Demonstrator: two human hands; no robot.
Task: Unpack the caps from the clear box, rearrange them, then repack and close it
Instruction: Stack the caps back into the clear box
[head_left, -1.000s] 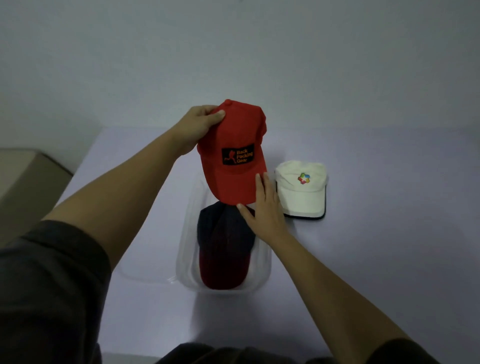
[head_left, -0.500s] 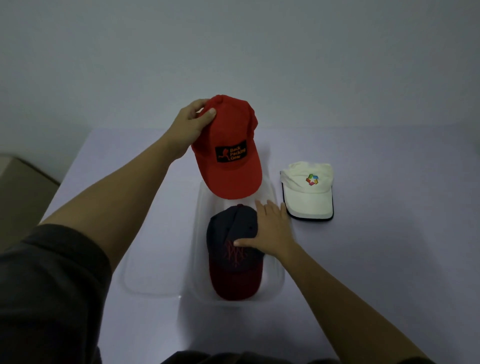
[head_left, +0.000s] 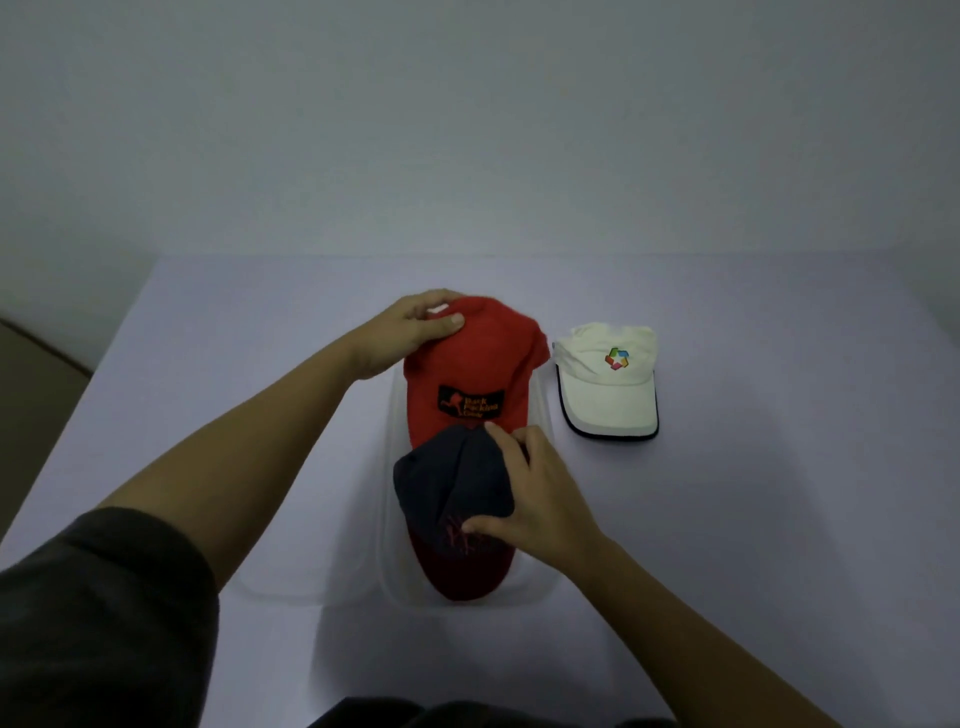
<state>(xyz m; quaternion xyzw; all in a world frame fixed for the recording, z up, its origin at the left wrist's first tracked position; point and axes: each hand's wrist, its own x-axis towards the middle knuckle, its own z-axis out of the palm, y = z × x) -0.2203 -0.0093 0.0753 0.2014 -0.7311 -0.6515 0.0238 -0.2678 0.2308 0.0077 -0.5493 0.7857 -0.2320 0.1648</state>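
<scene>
A clear box (head_left: 540, 592) stands open in the middle of the table. In it lies a dark navy cap with a dark red brim (head_left: 457, 499); my right hand (head_left: 540, 493) grips its crown from the right side. A red cap with a black patch (head_left: 467, 374) rests at the far end of the box, its brim tucked under the navy cap. My left hand (head_left: 410, 332) holds the back of the red cap's crown. A white cap with a coloured logo (head_left: 605, 384) lies on the table to the right of the box.
The clear lid (head_left: 296, 587) lies flat on the table just left of the box, partly under my left arm. The pale table (head_left: 779, 519) reaches a grey wall behind. A brown surface (head_left: 31, 384) shows past the table's left edge.
My left hand has lowered the red cap from the air into the far end of the box. My right hand has closed round the navy cap's crown.
</scene>
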